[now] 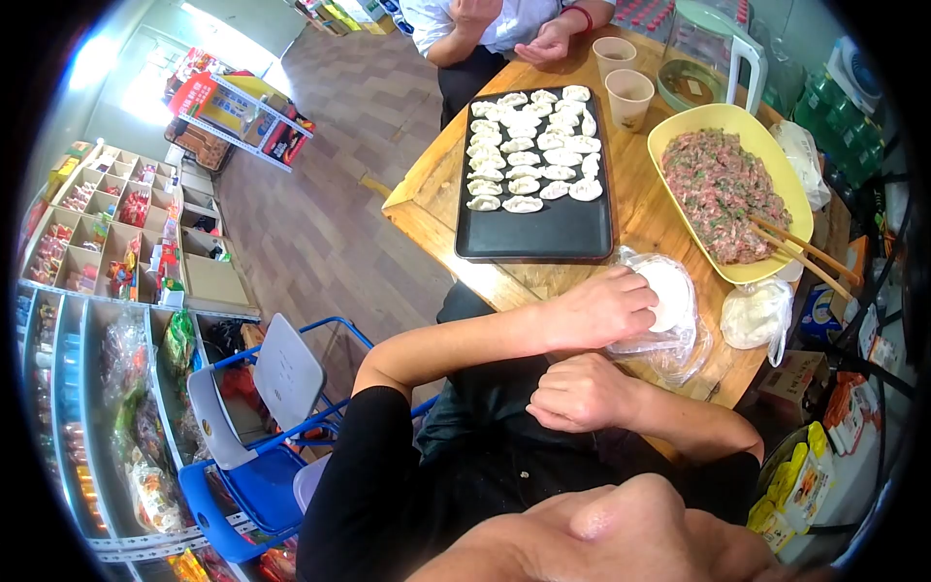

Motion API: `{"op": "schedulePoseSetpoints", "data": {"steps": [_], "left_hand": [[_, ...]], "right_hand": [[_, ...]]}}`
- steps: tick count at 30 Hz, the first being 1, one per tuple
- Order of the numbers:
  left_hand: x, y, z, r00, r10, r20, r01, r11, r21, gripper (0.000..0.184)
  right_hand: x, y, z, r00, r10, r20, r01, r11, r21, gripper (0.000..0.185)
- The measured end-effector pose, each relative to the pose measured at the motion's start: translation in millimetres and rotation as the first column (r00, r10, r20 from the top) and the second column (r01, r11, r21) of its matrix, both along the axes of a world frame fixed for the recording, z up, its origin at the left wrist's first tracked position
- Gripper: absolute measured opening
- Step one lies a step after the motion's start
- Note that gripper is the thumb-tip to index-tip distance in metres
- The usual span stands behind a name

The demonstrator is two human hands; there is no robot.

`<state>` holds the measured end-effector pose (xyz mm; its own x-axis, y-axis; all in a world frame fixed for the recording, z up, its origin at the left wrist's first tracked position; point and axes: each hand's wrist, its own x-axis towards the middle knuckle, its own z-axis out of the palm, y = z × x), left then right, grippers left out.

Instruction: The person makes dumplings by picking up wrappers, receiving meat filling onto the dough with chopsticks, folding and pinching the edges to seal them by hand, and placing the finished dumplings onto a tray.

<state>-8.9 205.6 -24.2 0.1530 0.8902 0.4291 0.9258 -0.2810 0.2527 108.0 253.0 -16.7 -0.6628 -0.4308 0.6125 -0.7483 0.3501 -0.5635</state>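
My left hand [603, 308] reaches over the table's near edge, its bent fingertips closed at the edge of a stack of round white dumpling wrappers [669, 294]. The wrappers lie in a crumpled clear plastic bag [682, 357]. Just in front of my chest, my right hand [582, 393] is curled into a fist; whatever it may hold is hidden. Beyond my left hand is a black tray [533, 238] with rows of folded dumplings [524, 160]. To its right, a yellow bowl [803, 209] holds minced meat filling [722, 189], with chopsticks [805, 254] resting across its rim.
A knotted plastic bag [756, 315] sits beside the bowl. Two paper cups [630, 102] and a glass pitcher [690, 58] stand at the back of the wooden table [436, 194]. Another person [504, 24] sits opposite. A blue folding chair [262, 485] and shelves [107, 223] are left.
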Motion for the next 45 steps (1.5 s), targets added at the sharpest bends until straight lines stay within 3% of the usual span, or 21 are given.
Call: {"op": "schedulePoseSetpoints", "data": {"steps": [9, 26, 30, 33, 36, 37, 39, 41, 42, 43, 45], "left_hand": [[2, 1, -5, 0.995, 0.023, -0.099, -0.018, 0.999, 0.052, 0.015], [4, 4, -12, 0.998, -0.021, 0.053, 0.014, 0.990, 0.143, 0.030], [1, 2, -13, 0.999, -0.028, 0.040, 0.024, 0.996, 0.086, 0.032], [-1, 3, -11, 0.995, -0.035, 0.093, 0.030, 0.998, 0.046, 0.028], [-2, 5, -9, 0.963, 0.020, 0.270, -0.048, 0.994, 0.098, 0.012], [-4, 6, -3, 0.899, 0.038, 0.436, -0.062, 0.997, 0.042, 0.010], [-8, 8, -10, 0.824, 0.086, 0.559, -0.114, 0.993, 0.015, 0.010], [-8, 5, 0, 0.519, 0.256, 0.815, -0.152, 0.966, -0.207, 0.009], [-12, 4, -6, 0.417, 0.273, 0.867, -0.153, 0.961, -0.230, 0.010], [-17, 4, -9, 0.421, 0.269, 0.866, -0.152, 0.962, -0.225, 0.010], [-26, 3, -15, -0.008, 0.205, 0.979, -0.082, 0.975, -0.205, 0.011]], "right_hand": [[-1, 0, -1, 1.000, 0.000, 0.009, 0.000, 1.000, 0.000, 0.027], [-2, -1, -6, 1.000, 0.000, 0.012, 0.000, 1.000, -0.001, 0.027], [-2, -3, -8, 1.000, 0.009, 0.021, -0.009, 1.000, -0.012, 0.026], [-3, -2, -6, 1.000, 0.003, 0.024, -0.003, 1.000, -0.004, 0.026], [-1, -3, -12, 1.000, 0.003, 0.006, -0.003, 1.000, 0.005, 0.025], [-1, -3, -15, 1.000, 0.013, 0.017, -0.013, 1.000, -0.015, 0.025], [-1, -3, -17, 1.000, 0.000, 0.009, 0.001, 0.997, -0.082, 0.025], [-3, 3, -15, 0.999, -0.032, 0.025, 0.034, 0.997, -0.075, 0.025], [-6, 7, -13, 0.996, -0.064, 0.059, 0.068, 0.995, -0.072, 0.024], [-9, 11, -11, 0.992, -0.089, 0.090, 0.096, 0.993, -0.068, 0.024], [-14, 23, -3, 0.978, -0.142, 0.156, 0.154, 0.985, -0.073, 0.021]]}}
